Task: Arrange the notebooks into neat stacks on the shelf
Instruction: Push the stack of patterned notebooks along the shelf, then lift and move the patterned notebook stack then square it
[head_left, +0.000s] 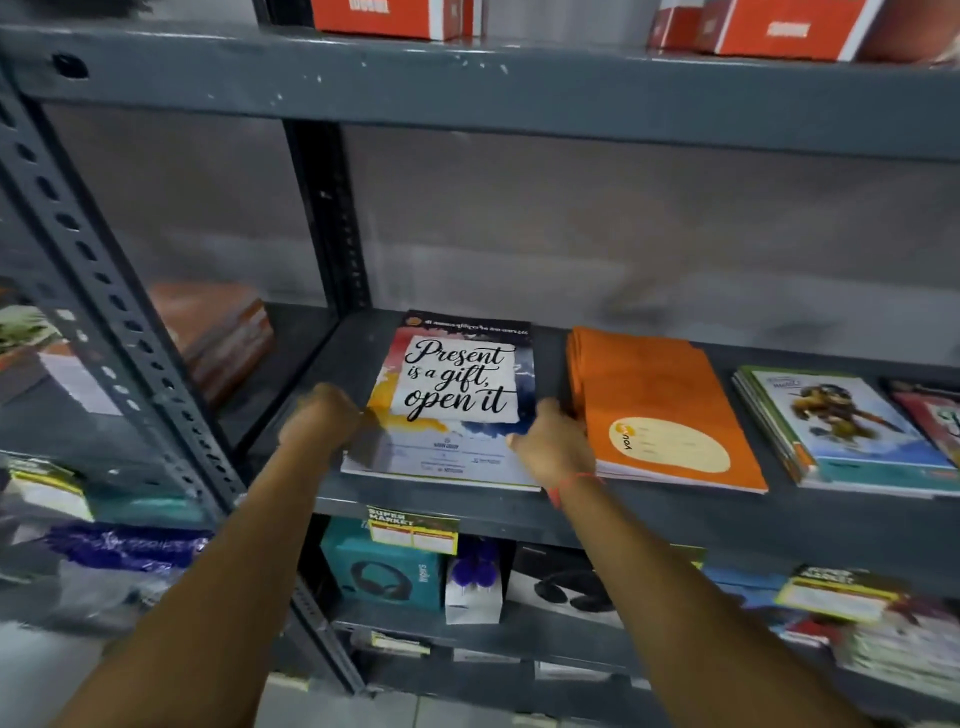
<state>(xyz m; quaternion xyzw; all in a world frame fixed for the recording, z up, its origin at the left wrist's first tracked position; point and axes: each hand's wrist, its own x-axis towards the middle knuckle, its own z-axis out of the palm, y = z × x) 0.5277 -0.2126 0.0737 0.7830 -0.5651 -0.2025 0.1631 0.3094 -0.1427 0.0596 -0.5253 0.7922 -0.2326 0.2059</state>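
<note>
in the middle of the frame, the left hand (319, 415) and right hand (553, 441) grip opposite side edges of a notebook (457, 400) lying on the grey shelf (467, 512), beside an orange stack (660, 405).

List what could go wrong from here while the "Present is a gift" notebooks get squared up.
1. The "Present is a gift" stack lies near the front lip of the shelf; a pull from the left hand and right hand could slide books off.
2. The right hand sits in the narrow gap beside the orange stack; it may nudge that pile askew.
3. The orange stack is already fanned along its left edge, so a bump could spread it further.
</note>
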